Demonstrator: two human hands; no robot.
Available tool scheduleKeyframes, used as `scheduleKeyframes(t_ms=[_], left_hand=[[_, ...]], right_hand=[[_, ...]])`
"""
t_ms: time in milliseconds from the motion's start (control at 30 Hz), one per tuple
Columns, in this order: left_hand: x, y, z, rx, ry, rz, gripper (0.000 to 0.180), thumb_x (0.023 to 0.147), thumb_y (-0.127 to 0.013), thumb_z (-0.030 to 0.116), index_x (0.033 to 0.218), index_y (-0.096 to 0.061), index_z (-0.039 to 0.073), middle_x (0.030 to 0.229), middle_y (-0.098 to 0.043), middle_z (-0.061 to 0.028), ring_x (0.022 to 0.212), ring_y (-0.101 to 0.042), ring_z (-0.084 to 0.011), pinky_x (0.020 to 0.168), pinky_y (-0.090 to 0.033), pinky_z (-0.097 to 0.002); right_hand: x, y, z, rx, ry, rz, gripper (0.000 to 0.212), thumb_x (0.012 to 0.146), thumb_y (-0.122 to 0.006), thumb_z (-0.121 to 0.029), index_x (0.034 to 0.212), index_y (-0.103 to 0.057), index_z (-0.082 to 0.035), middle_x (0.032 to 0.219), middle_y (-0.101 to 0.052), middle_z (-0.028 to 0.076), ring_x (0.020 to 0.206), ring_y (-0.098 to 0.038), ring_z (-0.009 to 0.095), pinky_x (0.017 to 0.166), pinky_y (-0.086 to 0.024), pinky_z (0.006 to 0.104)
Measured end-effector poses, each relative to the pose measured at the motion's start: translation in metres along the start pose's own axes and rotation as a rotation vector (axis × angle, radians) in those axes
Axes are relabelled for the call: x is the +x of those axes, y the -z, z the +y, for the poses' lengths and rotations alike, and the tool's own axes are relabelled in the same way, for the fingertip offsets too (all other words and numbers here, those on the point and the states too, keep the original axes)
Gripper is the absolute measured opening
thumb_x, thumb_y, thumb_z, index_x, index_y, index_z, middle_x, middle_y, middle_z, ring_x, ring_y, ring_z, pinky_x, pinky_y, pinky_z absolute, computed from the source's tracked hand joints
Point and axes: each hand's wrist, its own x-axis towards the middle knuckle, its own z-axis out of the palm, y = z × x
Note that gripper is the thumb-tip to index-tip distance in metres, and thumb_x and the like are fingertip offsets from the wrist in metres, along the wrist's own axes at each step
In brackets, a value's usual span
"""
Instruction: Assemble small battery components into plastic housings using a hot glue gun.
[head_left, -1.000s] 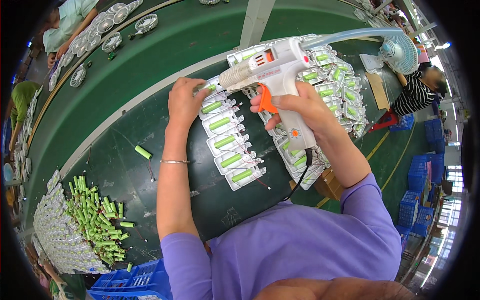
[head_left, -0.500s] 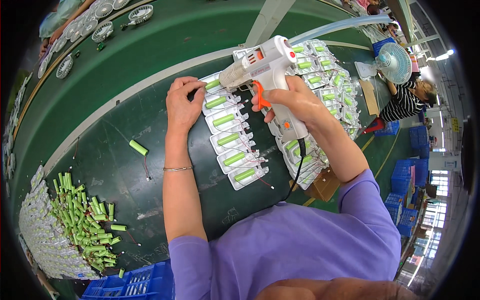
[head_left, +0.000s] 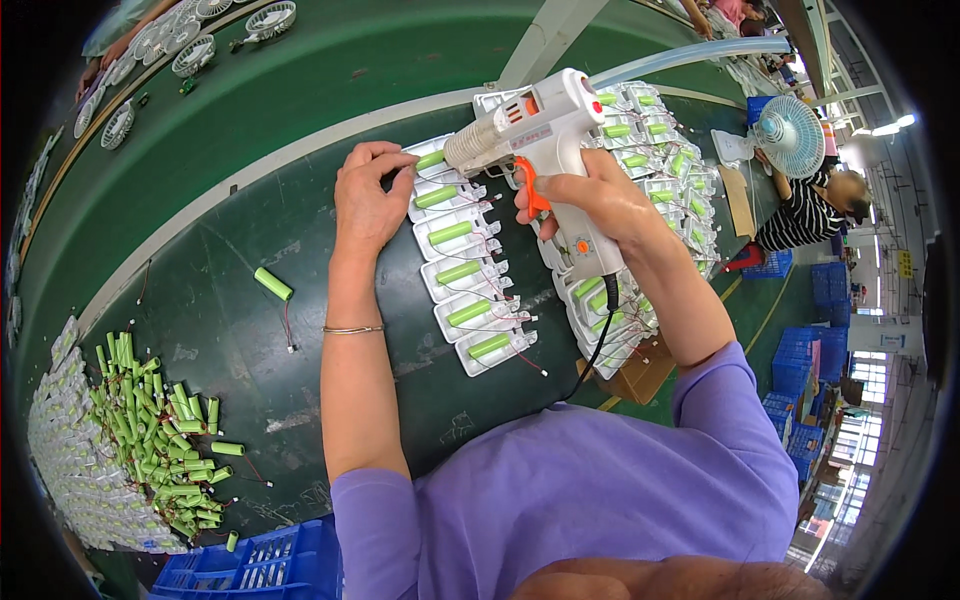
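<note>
My right hand (head_left: 605, 200) grips a white hot glue gun (head_left: 560, 150), with fingers at its orange trigger. The gun's nozzle is low over the farthest white plastic casing in a column, beside a green cylindrical battery (head_left: 431, 160). Thumb and index finger of my left hand (head_left: 370, 200) close on the left end of that battery. Nearer to me, several white casings (head_left: 482, 350) stand in the same column, each with a green battery and thin wires. The glue at the nozzle tip is too small to make out.
Loose green batteries (head_left: 150, 430) are heaped at the left beside stacked white casings (head_left: 80, 450). One battery (head_left: 272, 284) lies alone on the dark table. More filled casings (head_left: 660, 190) spread to the right. A black cord (head_left: 600, 340) hangs from the gun. A person (head_left: 815, 205) is near a fan (head_left: 789, 138).
The view has shifted slightly. My left index finger now reaches straighter toward the battery's end. The glue gun stays at the farthest casing in my right hand.
</note>
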Motion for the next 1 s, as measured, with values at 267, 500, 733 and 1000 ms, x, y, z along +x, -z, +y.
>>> scheduleKeyframes(t_ms=[267, 500, 733, 1000], left_hand=[[0.000, 0.002, 0.002, 0.084, -0.034, -0.020, 0.016, 0.080, -0.067, 0.009, 0.094, -0.075, 0.008, 0.104, -0.065, -0.0069, 0.092, -0.064, -0.0207, 0.077, -0.049, -0.0289], [0.000, 0.002, -0.001, 0.085, -0.030, -0.026, 0.016, 0.080, -0.067, 0.010, 0.094, -0.074, 0.008, 0.104, -0.065, -0.0068, 0.091, -0.064, -0.0213, 0.078, -0.049, -0.0294], [0.000, 0.001, 0.002, 0.025, -0.029, 0.004, 0.015, 0.078, -0.066, 0.011, 0.090, -0.075, 0.008, 0.102, -0.066, -0.0087, 0.083, -0.063, -0.0255, 0.077, -0.050, -0.0349], [-0.002, -0.001, 0.005, 0.008, -0.014, 0.014, 0.017, 0.078, -0.065, 0.009, 0.093, -0.074, 0.006, 0.102, -0.066, -0.0101, 0.085, -0.065, -0.0261, 0.078, -0.051, -0.0344]], right_hand=[[0.000, -0.003, -0.004, 0.001, 0.013, 0.016, 0.034, 0.084, -0.057, -0.016, 0.107, -0.056, 0.010, 0.088, -0.064, 0.016, 0.077, -0.066, 0.022, 0.060, -0.054, 0.0317], [0.011, -0.003, -0.002, -0.017, -0.018, 0.029, 0.032, 0.084, -0.059, -0.017, 0.107, -0.057, 0.006, 0.088, -0.065, 0.013, 0.077, -0.066, 0.020, 0.060, -0.052, 0.0307], [0.008, -0.002, 0.001, 0.079, 0.099, -0.033, 0.045, 0.083, -0.056, -0.019, 0.117, -0.054, 0.010, 0.101, -0.066, 0.020, 0.089, -0.068, 0.026, 0.065, -0.057, 0.0345], [-0.010, 0.008, -0.001, 0.027, 0.023, -0.080, 0.049, 0.081, -0.055, -0.017, 0.121, -0.051, 0.012, 0.107, -0.065, 0.023, 0.093, -0.067, 0.030, 0.066, -0.059, 0.0357]])
